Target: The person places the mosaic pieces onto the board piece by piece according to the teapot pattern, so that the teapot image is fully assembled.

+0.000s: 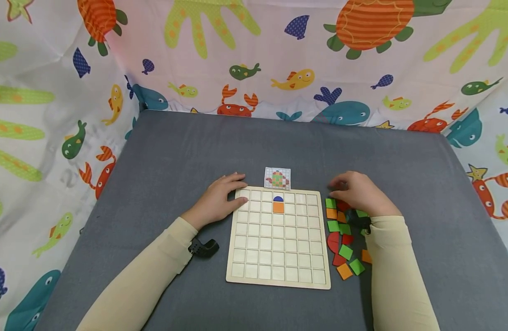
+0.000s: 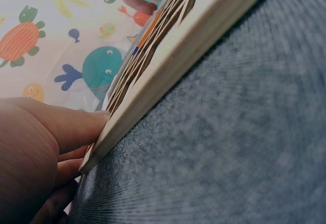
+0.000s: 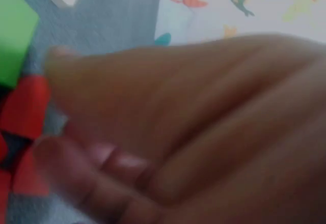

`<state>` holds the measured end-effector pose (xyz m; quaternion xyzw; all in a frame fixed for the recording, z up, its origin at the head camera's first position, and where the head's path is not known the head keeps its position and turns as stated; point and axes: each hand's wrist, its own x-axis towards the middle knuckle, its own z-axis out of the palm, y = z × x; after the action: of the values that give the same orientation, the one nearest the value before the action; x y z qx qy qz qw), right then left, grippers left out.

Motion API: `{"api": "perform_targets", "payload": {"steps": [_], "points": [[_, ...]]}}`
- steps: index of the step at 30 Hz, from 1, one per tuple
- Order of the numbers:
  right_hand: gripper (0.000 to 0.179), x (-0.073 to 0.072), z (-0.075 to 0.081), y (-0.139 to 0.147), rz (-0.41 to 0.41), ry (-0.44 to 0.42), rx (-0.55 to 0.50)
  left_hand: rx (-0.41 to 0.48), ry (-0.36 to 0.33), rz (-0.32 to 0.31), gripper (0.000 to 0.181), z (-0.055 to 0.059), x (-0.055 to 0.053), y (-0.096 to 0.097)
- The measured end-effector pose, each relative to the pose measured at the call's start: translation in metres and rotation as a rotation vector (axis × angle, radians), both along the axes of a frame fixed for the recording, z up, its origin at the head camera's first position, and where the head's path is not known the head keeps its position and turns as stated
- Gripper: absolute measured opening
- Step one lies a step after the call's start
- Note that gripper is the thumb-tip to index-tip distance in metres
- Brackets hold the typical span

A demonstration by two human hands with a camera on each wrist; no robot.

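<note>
Loose tiles [image 1: 345,251] are lying along the right edge of the board [image 1: 278,248], nearest the right hand [image 1: 361,193], fingertips apart, while the relaxed left hand [image 1: 215,201] is touching its far-left corner.

The gridded board [image 1: 284,247] is cream, its half-disc [image 1: 278,199] blue, its square tile [image 1: 278,208] orange.
</note>
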<state>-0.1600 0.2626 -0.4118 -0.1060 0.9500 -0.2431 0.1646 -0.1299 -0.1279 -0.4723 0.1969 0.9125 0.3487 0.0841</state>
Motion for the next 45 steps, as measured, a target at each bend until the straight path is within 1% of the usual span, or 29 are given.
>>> {"api": "perform_targets", "payload": {"steps": [6, 9, 13, 18, 21, 25, 31, 39, 45], "points": [[0.02, 0.0, 0.0, 0.003, -0.015, -0.07, 0.019, -0.003, 0.005, -0.002, 0.048, 0.0, 0.001, -0.002], [0.015, 0.002, -0.001, 0.001, -0.014, -0.079, 0.034, -0.006, -0.001, -0.004, 0.049, -0.002, 0.002, -0.001], [0.009, 0.005, -0.002, -0.003, 0.0, -0.06, 0.058, -0.002, -0.008, -0.004, 0.048, -0.004, 0.004, 0.0], [0.008, 0.006, -0.003, -0.002, 0.015, -0.011, 0.063, 0.005, 0.0, -0.013, 0.048, -0.002, 0.003, 0.002], [0.009, 0.008, -0.004, 0.001, 0.023, 0.007, 0.056, 0.006, -0.002, -0.02, 0.048, -0.002, 0.003, 0.002], [0.012, 0.012, -0.005, 0.003, 0.023, 0.011, 0.045, 0.008, -0.006, -0.021, 0.048, -0.002, 0.003, 0.003], [0.016, 0.016, -0.004, 0.003, 0.036, 0.024, 0.057, 0.005, -0.001, -0.018, 0.049, -0.001, 0.002, 0.001], [0.011, 0.013, -0.008, 0.004, 0.035, 0.056, 0.075, -0.002, 0.007, -0.01, 0.049, 0.003, 0.003, 0.0], [0.016, 0.011, -0.009, 0.005, 0.038, 0.069, 0.076, -0.008, 0.014, -0.013, 0.048, 0.001, 0.002, -0.001]]}}
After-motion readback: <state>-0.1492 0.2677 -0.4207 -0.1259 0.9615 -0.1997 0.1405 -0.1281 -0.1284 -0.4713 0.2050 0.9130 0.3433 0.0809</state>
